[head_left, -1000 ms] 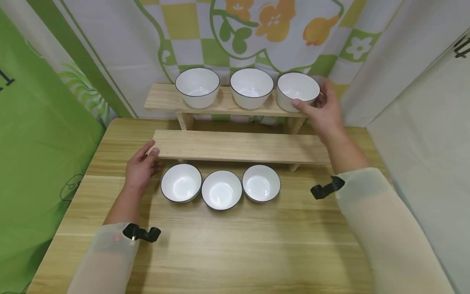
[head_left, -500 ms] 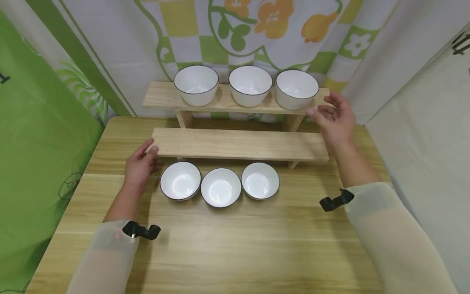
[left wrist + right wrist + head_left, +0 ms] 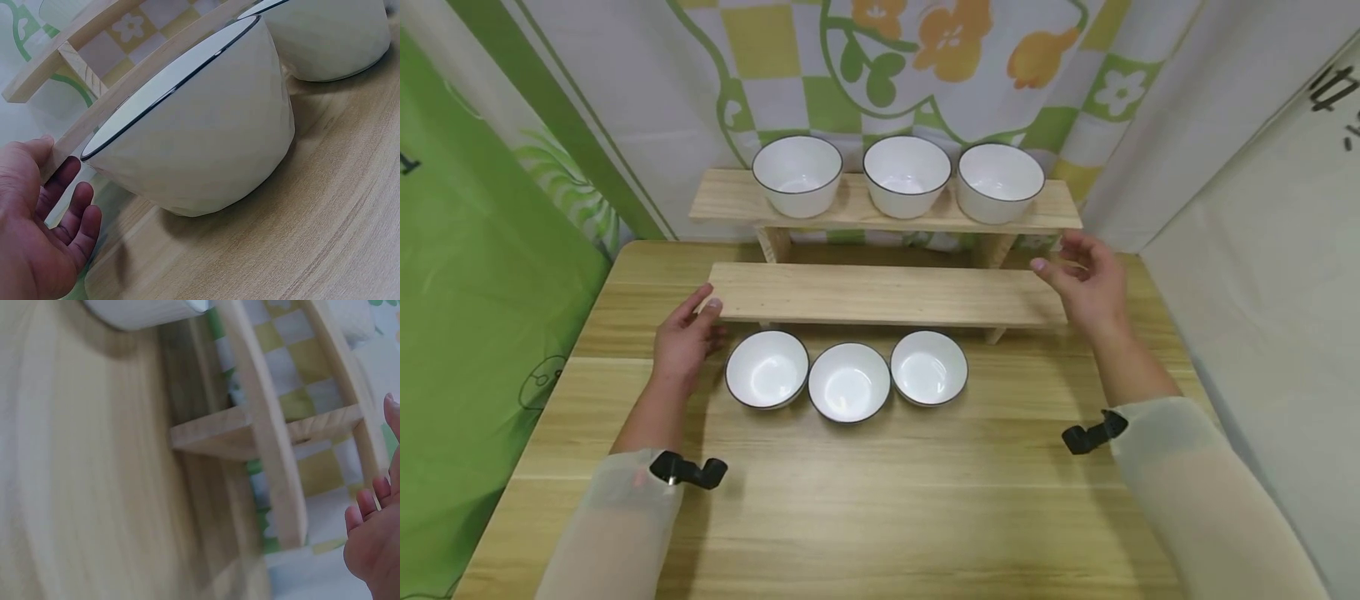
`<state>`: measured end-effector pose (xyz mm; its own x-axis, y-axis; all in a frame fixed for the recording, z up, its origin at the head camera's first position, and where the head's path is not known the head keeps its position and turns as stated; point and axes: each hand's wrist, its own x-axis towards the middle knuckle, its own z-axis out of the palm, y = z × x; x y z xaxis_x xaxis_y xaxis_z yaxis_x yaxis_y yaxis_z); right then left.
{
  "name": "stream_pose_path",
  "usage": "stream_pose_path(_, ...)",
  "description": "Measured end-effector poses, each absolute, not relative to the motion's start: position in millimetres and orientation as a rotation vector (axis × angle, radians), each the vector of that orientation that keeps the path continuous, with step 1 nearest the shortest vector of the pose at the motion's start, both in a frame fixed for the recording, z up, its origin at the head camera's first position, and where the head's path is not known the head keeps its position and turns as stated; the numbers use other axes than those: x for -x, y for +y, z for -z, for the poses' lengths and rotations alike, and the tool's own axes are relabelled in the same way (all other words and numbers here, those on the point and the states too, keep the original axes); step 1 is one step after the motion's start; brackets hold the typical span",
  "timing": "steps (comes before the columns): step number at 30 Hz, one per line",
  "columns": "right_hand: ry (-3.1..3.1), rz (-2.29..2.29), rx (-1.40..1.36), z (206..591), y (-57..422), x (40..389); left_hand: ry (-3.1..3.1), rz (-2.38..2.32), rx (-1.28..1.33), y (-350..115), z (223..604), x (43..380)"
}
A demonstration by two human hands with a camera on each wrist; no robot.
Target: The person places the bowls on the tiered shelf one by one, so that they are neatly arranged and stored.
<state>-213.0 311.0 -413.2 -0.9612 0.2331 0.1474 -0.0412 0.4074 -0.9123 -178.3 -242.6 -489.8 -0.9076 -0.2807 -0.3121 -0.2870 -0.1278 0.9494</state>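
Pinching the left end of the lower plank (image 3: 880, 293), center-left of frame: left hand (image 3: 682, 340). Right hand (image 3: 1093, 287), center-right, empty, fingers loosely parted; plank contact unclear. Plank's long axis runs left-right. Front bowls (image 3: 848, 383) sit before it, center; left hand nearer, just beside; right well apart.

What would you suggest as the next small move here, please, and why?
I would probably bring the right hand to the rightmost bowl on the table, ready to grip its rim. That hand is empty, and this is the nearest of the three bowls there; the upper board carries three other bowls, while none stands on the lower board.
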Motion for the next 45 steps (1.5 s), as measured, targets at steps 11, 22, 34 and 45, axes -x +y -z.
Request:
stream_pose_path(11,-2.634,-1.424,0.192,447,331,199,2.071,-2.281,0.659,-240,503,179)
stream_pose_path(22,-2.722,-1.553,0.241,475,343,185,2.051,-2.259,0.69,-239,498,178)
stream_pose_path(34,-2.677,-1.719,0.247,482,350,184,2.056,-2.274,0.669,-236,494,179)
stream_pose_path(45,-2.635,-1.784,0.263,483,343,185,2.099,-2.284,0.591,-247,496,179)
